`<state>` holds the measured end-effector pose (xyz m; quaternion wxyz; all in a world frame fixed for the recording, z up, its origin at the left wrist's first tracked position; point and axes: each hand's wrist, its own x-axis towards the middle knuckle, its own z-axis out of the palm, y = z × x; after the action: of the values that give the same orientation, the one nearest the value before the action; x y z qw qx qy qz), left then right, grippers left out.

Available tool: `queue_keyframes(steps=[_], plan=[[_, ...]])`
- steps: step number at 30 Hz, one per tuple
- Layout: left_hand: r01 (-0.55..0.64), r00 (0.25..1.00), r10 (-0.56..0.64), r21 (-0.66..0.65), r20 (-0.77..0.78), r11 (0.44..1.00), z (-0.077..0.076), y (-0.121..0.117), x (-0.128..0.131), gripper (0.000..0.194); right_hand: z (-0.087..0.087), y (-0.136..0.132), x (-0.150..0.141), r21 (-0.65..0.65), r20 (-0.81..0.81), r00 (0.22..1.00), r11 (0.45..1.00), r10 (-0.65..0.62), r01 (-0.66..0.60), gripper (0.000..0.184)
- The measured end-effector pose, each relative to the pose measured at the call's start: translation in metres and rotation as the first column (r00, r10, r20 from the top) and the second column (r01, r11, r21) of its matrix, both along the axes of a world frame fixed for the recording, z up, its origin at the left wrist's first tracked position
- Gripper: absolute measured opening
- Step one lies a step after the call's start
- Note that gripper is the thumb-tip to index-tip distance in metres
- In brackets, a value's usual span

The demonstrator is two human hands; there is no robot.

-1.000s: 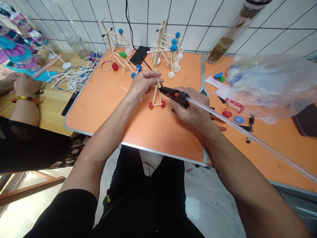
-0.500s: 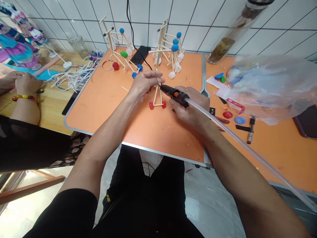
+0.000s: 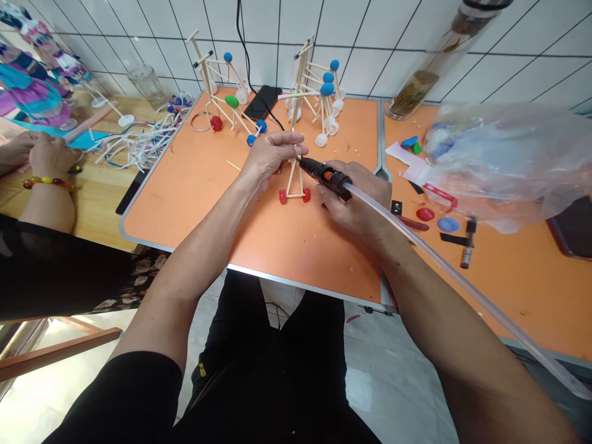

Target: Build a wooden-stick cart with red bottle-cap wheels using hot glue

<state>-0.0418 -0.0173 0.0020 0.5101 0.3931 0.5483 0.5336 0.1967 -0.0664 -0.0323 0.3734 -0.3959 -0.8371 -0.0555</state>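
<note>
My left hand (image 3: 271,157) pinches the top of a small frame of wooden sticks (image 3: 292,180) that stands on two red caps on the orange table (image 3: 198,185). My right hand (image 3: 358,200) is wrapped around a black glue gun (image 3: 326,174) with an orange band. Its nozzle points left and touches the sticks just below my left fingertips. A long clear glue stick (image 3: 453,280) runs back from the gun over my right forearm.
Finished stick models with blue, red, green and white caps (image 3: 226,108) (image 3: 314,102) stand at the table's back beside a black phone (image 3: 261,102). A plastic bag (image 3: 504,160), loose caps (image 3: 437,219) and a glass bottle (image 3: 435,61) lie to the right. Another person's hands (image 3: 39,154) work at the left.
The glue gun's nozzle has moved slightly up and left to the sticks under my left fingers. The stick frame and my left hand have hardly shifted.
</note>
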Motion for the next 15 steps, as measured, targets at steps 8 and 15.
queue_keyframes(steps=[8,15], plan=[[0.049,0.999,-0.049,-0.022,-0.003,0.999,0.0049,-0.0020,-0.0056,0.035,-0.0011,0.0004,-0.0003,0.006,-0.013,1.000,1.000,0.009,-0.009,0.034],[0.095,0.995,-0.095,0.007,-0.034,0.995,0.0029,-0.0010,-0.0091,0.024,-0.0009,-0.0003,-0.0011,0.002,-0.011,1.000,1.000,-0.005,0.005,0.032]])
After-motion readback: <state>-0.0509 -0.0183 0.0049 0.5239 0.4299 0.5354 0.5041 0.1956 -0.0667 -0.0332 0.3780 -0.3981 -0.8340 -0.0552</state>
